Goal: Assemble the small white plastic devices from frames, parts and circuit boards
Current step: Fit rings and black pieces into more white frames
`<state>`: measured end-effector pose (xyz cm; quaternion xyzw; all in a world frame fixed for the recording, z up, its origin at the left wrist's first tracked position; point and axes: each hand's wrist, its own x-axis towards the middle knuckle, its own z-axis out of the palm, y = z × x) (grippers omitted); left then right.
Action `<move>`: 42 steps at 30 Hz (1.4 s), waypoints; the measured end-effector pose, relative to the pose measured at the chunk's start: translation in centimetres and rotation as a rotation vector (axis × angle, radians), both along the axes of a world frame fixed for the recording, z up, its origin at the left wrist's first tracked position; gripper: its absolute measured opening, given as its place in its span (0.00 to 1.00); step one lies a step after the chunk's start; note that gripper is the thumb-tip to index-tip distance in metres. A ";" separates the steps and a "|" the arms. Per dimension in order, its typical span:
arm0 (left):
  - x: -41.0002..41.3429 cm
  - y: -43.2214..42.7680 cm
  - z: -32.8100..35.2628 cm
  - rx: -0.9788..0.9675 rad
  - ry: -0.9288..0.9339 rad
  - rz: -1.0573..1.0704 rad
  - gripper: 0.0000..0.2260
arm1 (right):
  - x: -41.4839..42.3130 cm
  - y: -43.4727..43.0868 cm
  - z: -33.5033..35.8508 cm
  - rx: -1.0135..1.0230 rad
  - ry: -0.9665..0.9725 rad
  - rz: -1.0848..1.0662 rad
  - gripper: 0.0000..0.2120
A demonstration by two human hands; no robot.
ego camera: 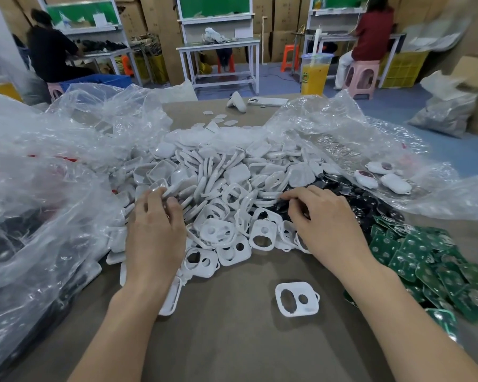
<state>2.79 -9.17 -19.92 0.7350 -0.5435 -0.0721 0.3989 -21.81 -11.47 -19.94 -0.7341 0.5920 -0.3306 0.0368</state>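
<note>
One bag (53,188) crowds the left hand (155,230) gripping a part (157,188).

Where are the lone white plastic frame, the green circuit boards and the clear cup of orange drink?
Lone white plastic frame (298,309): head view, lower face.
Green circuit boards (414,257): head view, pile's middle.
Clear cup of orange drink (315,78): head view, orange part.

Glossy white plastic frames (226,216), crinkled clear plastic bags (53,166), matt tabletop (232,340)
</note>
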 end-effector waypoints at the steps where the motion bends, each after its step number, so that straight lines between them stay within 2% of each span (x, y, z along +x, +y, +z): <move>1: 0.0 0.0 0.0 -0.006 0.011 -0.002 0.18 | -0.1 0.0 0.1 -0.006 -0.027 -0.002 0.12; 6: -0.7 0.4 0.3 -0.073 -0.030 -0.058 0.20 | -1.7 -0.2 0.5 -0.021 -0.230 -0.081 0.14; 9: -1.3 0.7 0.4 -0.145 -0.087 -0.082 0.19 | -2.6 -0.3 0.4 0.016 -0.270 -0.116 0.14; 13: -2.2 0.9 0.6 -0.215 -0.072 -0.113 0.17 | -1.5 0.2 0.6 0.014 -0.214 -0.070 0.14; 17: -2.3 0.0 2.9 -0.279 -0.079 -0.148 0.15 | 1.0 0.0 1.7 0.016 -0.175 0.082 0.13; 22: 1.1 0.9 6.7 -0.468 -0.089 -0.067 0.11 | 3.9 0.7 2.3 -0.020 -0.067 0.265 0.13; 27: 4.1 -0.1 6.3 -0.163 -0.050 -0.064 0.15 | 4.5 2.3 1.6 0.102 0.048 0.435 0.13; 30: 5.8 -4.2 7.4 -0.026 -0.001 -0.024 0.19 | 4.1 2.6 1.3 0.153 -0.012 0.505 0.17; 33: 9.5 -7.1 8.4 0.178 -0.131 0.159 0.13 | 4.0 2.2 1.3 0.156 -0.199 0.496 0.13; 36: 13.4 -7.3 7.8 0.390 -0.313 0.311 0.09 | 4.0 1.8 1.4 0.117 -0.270 0.462 0.12; 39: 15.8 -7.9 7.3 0.334 -0.442 0.382 0.11 | 4.1 1.6 1.6 0.087 -0.252 0.447 0.14; 42: 17.1 -9.2 7.5 0.245 -0.585 0.338 0.13 | 4.1 1.4 1.7 0.052 -0.215 0.433 0.17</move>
